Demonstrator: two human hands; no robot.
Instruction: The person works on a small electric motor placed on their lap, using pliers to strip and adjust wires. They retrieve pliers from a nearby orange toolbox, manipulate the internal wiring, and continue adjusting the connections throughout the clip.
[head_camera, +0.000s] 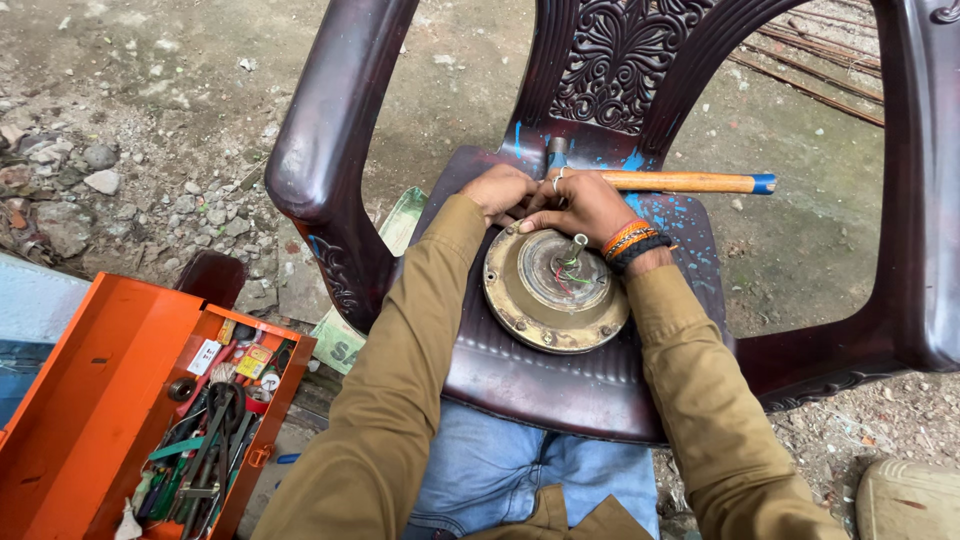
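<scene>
Brass-coloured round metal fan motor housing (556, 290) lies still assembled on the dark plastic chair seat (560, 385); your left hand (497, 191) and right hand (580, 203) pinch something unseen at its far rim.

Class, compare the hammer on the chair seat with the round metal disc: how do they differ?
The hammer is long and slim with a wooden handle; the disc is round, flat and tarnished metal. The hammer lies untouched behind both hands; the left hand and right hand touch the disc's far rim. Both rest on the chair.
</scene>
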